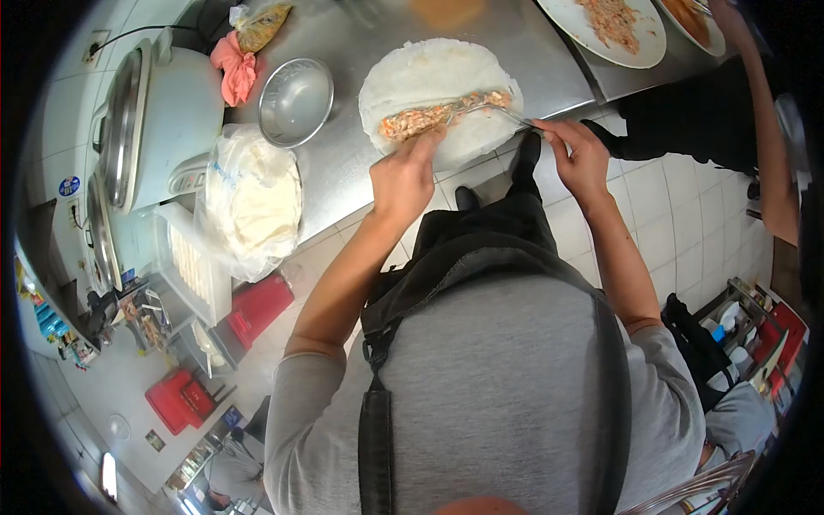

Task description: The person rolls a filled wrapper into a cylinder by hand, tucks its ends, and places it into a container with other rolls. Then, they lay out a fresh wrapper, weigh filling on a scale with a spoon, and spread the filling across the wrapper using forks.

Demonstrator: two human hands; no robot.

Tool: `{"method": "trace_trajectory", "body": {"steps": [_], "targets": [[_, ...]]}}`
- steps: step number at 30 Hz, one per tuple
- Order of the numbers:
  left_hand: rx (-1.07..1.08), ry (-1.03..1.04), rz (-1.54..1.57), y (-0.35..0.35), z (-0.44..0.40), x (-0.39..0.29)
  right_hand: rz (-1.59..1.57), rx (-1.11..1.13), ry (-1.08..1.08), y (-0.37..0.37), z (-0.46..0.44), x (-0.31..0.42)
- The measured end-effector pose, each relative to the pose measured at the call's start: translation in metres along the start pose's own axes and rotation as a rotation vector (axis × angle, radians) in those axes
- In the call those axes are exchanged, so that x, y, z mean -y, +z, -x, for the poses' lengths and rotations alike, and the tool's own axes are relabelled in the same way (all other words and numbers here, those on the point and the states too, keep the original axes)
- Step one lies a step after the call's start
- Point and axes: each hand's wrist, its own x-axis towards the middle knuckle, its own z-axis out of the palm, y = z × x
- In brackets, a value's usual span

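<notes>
A round white wrapper sheet (429,69) lies on the steel counter, its near edge at the counter's front. Across its nearer half runs a band of orange and white shredded filling (410,123). My right hand (579,159) grips a thin-handled metal utensil (518,118), whose far end rests in the filling; whether it is a fork or a spoon is unclear. My left hand (403,180) is closed, fingertips pressed together at the near side of the filling. What they pinch, if anything, is hidden.
Left on the counter (343,184) are a metal bowl (296,103) and a plastic bag of white sheets (253,193). Beyond are large lidded pots (172,120) and a pink bag (233,67). Upper right, a plate (648,47) holds more filling; another person's arm (768,146) is close.
</notes>
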Motion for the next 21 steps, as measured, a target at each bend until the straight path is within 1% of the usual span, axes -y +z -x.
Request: {"method": "trace_trajectory", "body": {"steps": [1, 2, 3, 5, 7, 8, 9, 10, 11, 14, 16, 17, 18, 19, 20, 21], "targets": [[0.064, -0.032, -0.005, -0.004, -0.001, -0.004, 0.010, 0.000, 0.010, -0.003, 0.000, 0.001], [0.064, -0.032, -0.006, -0.009, -0.003, -0.007, 0.021, -0.001, 0.019, -0.005, 0.000, 0.001], [0.061, -0.072, 0.029, -0.015, -0.007, -0.010, 0.021, -0.003, 0.020, -0.006, 0.001, -0.002], [0.058, -0.112, 0.067, -0.013, -0.008, -0.010, 0.029, -0.067, -0.055, -0.007, 0.005, -0.009], [0.037, 0.011, -0.006, -0.005, -0.006, -0.007, 0.028, -0.039, -0.067, -0.009, 0.009, -0.014], [0.036, 0.010, -0.006, -0.006, -0.005, -0.006, 0.027, -0.014, -0.079, -0.009, 0.010, -0.015], [0.037, -0.036, 0.046, -0.012, -0.008, -0.009, 0.029, -0.015, -0.079, -0.010, 0.011, -0.014], [0.041, -0.083, 0.099, -0.015, -0.011, -0.012, 0.022, 0.000, -0.056, -0.011, 0.014, -0.011], [0.043, -0.083, 0.101, -0.016, -0.012, -0.012, 0.015, 0.015, -0.034, -0.012, 0.016, -0.009], [0.055, -0.061, 0.094, -0.016, -0.011, -0.011, -0.011, -0.011, 0.005, -0.007, 0.018, -0.006], [0.086, 0.032, 0.047, -0.013, -0.011, -0.009, -0.015, -0.004, 0.025, -0.007, 0.019, -0.010], [0.086, 0.033, 0.046, -0.015, -0.012, -0.009, -0.016, 0.002, 0.046, -0.007, 0.019, -0.011], [0.084, -0.033, 0.073, -0.022, -0.015, -0.011, -0.016, 0.003, 0.048, -0.007, 0.019, -0.011], [0.082, -0.100, 0.099, -0.026, -0.017, -0.012, -0.090, 0.016, 0.037, -0.007, 0.019, -0.010], [0.083, -0.100, 0.099, -0.026, -0.017, -0.010, -0.164, 0.029, 0.025, -0.007, 0.019, -0.008], [0.080, -0.099, 0.079, -0.025, -0.018, -0.008, -0.164, 0.030, 0.026, -0.006, 0.019, -0.005]]}}
